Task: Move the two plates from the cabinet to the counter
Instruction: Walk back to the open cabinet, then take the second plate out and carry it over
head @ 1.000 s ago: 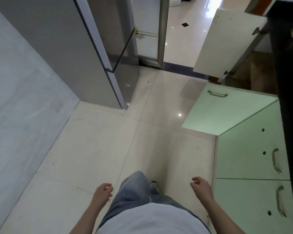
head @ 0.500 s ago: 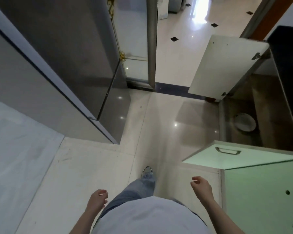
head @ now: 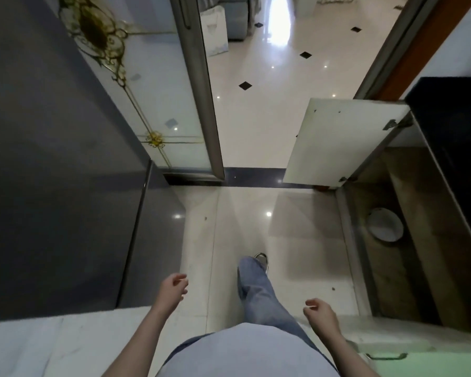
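Person standing on tiled floor (head: 256, 131). White plate (head: 385, 224) lying inside open lower cabinet (head: 430, 240), beyond right hand (head: 320, 312). Left hand (head: 173, 289) and right hand both empty, fingers loosely curled.

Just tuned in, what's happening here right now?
A person is walking across the kitchen floor toward the open low cabinet on their right. Both hands are empty: the left hand and right hand hang loosely open at their sides. A white plate sits inside the cabinet, untouched; whether it is one plate or two stacked cannot be told. Nothing has reached the black counter yet.
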